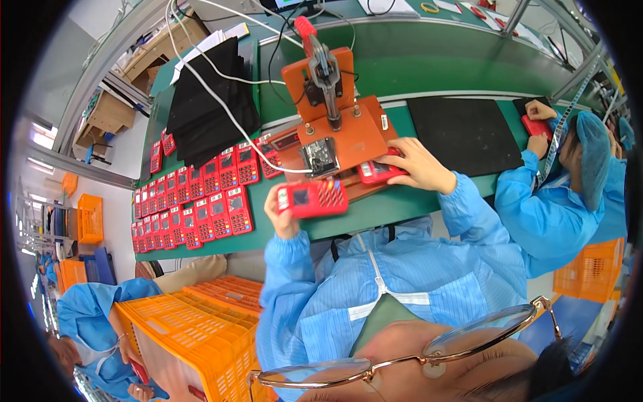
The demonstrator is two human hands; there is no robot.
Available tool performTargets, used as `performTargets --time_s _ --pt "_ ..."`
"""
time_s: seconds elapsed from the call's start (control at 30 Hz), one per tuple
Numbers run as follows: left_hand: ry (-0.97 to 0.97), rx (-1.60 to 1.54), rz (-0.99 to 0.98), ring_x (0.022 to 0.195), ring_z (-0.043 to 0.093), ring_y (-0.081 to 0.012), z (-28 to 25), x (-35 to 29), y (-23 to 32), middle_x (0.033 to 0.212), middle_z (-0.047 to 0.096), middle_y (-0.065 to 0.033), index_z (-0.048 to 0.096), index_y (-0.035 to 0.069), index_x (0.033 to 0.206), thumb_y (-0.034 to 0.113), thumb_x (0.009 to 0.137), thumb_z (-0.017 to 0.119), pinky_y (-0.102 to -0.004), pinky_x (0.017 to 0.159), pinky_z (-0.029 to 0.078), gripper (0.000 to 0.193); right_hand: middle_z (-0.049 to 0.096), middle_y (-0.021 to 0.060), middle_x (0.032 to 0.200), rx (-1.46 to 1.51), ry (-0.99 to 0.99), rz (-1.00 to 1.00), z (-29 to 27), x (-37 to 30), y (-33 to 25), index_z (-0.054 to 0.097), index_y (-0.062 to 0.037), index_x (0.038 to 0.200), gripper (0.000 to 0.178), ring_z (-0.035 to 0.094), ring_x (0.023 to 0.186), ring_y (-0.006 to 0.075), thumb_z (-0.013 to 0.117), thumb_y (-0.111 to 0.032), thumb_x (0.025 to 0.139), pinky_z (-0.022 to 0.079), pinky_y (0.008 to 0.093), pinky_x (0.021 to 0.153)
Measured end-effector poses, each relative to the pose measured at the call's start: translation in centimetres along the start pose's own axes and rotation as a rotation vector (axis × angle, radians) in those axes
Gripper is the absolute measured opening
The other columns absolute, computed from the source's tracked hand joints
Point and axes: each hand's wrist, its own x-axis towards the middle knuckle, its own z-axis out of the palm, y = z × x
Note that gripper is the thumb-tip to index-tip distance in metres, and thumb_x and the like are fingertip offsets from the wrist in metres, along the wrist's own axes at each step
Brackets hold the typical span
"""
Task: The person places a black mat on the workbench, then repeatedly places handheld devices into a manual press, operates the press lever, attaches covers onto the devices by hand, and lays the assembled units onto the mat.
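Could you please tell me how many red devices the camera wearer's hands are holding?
2: one device in the left hand; a second device in the right hand, by the orange fixture. The second is partly covered.

**Both hands occupied, set apart**

Left hand (284,213): raised, fingers bent in a firm hold at the end of the left forearm (288,258), which stands near vertical. Right hand (423,167): higher in view, back showing, fingers directed left, thumb below, pinching. Right forearm (474,209) slants up and left.
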Motion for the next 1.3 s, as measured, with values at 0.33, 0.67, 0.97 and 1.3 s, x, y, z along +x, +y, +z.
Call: performTargets --time_s 0.33,0.67,0.97,1.3 --pt "0.283 -0.722 -0.117 0.071 0.040 -0.0132 1.4 -7.8 4.0 0.084 0.042 -0.0028 0.043 0.005 0.109 0.044 0.077 0.057 -0.0300 0.069 0.036 0.052 0.049 0.0173 0.122 0.120 -0.081 -0.243 3.8 6.4 -0.7 0.052 -0.0053 0.120 0.048 0.042 0.116 0.0381 0.062 -0.032 0.082 0.033 0.0449 0.100" --pt "0.086 -0.675 -0.136 0.070 0.040 -0.0133 1.3 -6.4 6.0 0.080 0.041 -0.0021 0.041 0.007 0.103 0.036 0.072 0.058 -0.0279 0.067 0.035 0.046 0.055 0.0163 0.120 0.112 0.086 -0.135 -10.2 8.9 1.9 0.054 -0.0019 0.118 0.036 0.053 0.111 0.0322 0.056 -0.004 0.083 0.043 0.0392 0.094" --pt "-0.123 -0.567 -0.156 0.070 0.041 -0.0131 5.9 -3.0 6.8 0.080 0.040 -0.0019 0.040 0.009 0.096 0.037 0.066 0.064 -0.0274 0.067 0.035 0.048 0.049 0.0106 0.102 0.591 0.359 -0.438 -8.5 16.2 -5.2 0.049 -0.0057 0.117 0.037 0.050 0.100 0.0238 0.062 -0.013 0.083 0.042 0.0359 0.086" --pt "-0.569 0.548 0.843 0.101 0.053 -0.0310 17.8 7.1 12.3 0.089 0.054 -0.0101 0.045 0.007 0.086 0.038 0.048 0.079 -0.0402 0.085 0.039 0.060 0.026 0.0234 0.126 0.424 0.512 -0.397 -3.1 10.0 -8.5 0.048 -0.0039 0.115 0.076 0.024 0.123 0.0468 0.082 -0.040 0.057 0.027 0.0530 0.103"
